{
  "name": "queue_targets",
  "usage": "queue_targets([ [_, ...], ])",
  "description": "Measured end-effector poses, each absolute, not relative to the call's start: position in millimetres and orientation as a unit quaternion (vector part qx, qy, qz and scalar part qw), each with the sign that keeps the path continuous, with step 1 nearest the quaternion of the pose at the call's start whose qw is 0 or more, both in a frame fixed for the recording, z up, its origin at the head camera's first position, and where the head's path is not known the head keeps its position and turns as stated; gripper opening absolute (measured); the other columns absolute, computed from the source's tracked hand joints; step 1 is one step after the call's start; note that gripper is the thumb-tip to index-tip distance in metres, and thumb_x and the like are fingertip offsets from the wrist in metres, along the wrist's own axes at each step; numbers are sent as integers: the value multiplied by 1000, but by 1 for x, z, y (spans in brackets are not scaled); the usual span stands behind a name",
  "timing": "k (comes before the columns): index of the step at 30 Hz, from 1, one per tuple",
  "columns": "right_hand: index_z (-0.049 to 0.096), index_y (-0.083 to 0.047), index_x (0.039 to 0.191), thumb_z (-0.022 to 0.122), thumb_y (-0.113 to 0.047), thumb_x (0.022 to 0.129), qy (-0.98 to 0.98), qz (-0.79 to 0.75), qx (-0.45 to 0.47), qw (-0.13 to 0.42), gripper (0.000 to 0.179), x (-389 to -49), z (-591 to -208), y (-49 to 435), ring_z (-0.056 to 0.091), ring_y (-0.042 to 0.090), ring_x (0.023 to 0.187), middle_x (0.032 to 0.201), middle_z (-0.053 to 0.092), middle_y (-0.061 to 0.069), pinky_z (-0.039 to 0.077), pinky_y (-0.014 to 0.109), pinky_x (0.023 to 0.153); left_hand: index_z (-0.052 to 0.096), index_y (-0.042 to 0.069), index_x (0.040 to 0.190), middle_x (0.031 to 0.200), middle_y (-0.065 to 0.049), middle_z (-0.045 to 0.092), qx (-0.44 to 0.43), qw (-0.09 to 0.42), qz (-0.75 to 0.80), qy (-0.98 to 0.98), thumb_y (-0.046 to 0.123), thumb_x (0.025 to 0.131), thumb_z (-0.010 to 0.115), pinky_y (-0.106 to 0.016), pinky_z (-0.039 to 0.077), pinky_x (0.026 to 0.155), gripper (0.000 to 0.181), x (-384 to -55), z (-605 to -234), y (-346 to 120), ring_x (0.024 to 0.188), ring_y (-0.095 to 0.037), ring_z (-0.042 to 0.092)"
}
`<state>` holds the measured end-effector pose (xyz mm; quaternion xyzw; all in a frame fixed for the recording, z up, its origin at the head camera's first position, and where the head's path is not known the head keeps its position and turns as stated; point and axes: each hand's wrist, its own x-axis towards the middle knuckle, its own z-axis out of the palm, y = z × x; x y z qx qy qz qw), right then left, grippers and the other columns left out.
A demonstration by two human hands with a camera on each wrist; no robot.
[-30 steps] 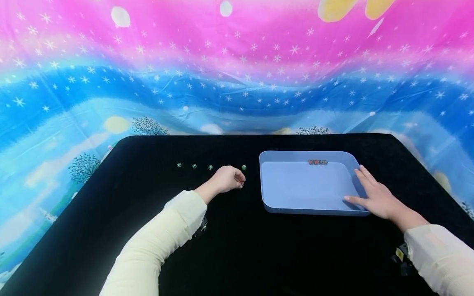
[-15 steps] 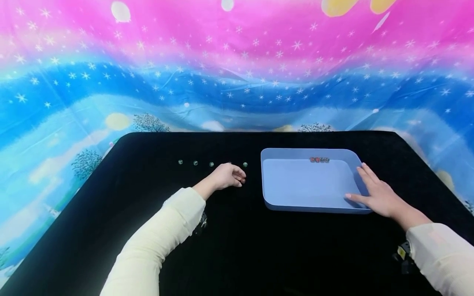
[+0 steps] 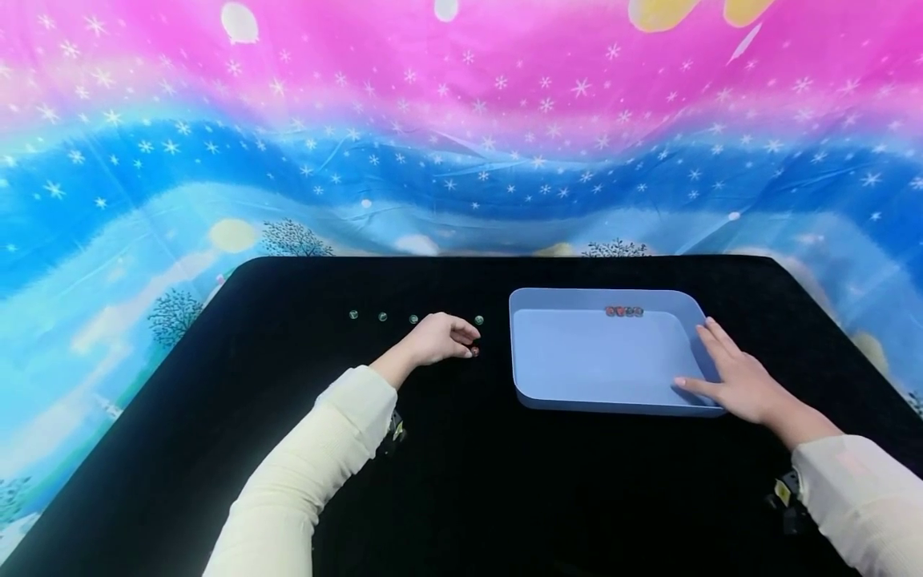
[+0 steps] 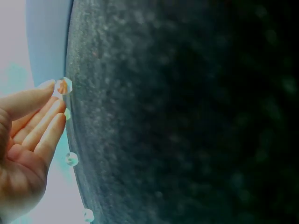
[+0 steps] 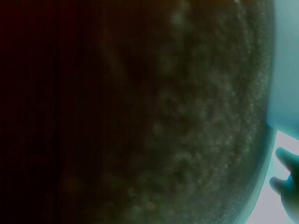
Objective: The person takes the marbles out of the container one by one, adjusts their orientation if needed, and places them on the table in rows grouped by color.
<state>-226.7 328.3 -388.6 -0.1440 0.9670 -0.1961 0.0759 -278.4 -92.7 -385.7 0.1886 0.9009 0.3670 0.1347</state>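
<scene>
An orange-red glass marble (image 3: 474,351) lies on the black table beside the fingertips of my left hand (image 3: 435,340). In the left wrist view this marble (image 4: 65,86) is just past the thumb tip, and the fingers extend below it. Several clear marbles with green inside, such as the rightmost one (image 3: 479,320), form a spaced row at the back; my left hand hides part of that row. My right hand (image 3: 746,387) rests on the right side of a blue-grey tray (image 3: 606,405), fingers spread and straight, thumb over the near rim.
Inside the tray, several reddish and dark marbles (image 3: 623,312) sit side by side along the back wall. The black-covered table (image 3: 433,497) has rounded back corners. A colourful printed cloth (image 3: 404,160) hangs behind it.
My left fingers have loosened and drawn slightly away from the orange-red marble, which now shows on the table. The right hand and tray stay in place; the head view has shifted a little.
</scene>
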Motion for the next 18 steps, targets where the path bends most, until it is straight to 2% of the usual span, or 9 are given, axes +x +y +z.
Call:
queue_targets([
  [5, -4, 7, 134, 52, -48, 81, 968, -194, -143, 76, 95, -227, -388, 329, -7, 44, 122, 137, -17, 24, 11, 64, 87, 61, 4, 105, 101, -8, 61, 194, 130, 397, 888, 6, 77, 65, -24, 45, 77, 29, -277, -379, -90, 93, -13, 57],
  [12, -4, 7, 135, 53, -46, 81, 967, -195, -144, 73, 93, -226, -387, 328, -4, 46, 122, 138, -17, 23, 12, 64, 87, 62, 7, 106, 103, -4, 61, 182, 131, 395, 891, 10, 79, 63, -28, 43, 81, 27, -277, -365, -83, 95, -11, 55],
  [18, -4, 6, 135, 52, -46, 81, 968, -193, -142, 74, 93, -227, -388, 329, -4, 46, 122, 138, -17, 23, 11, 64, 87, 61, 6, 108, 104, -7, 61, 187, 132, 416, 880, 11, 79, 63, -31, 40, 86, 29, -278, -355, -79, 96, -11, 55],
])
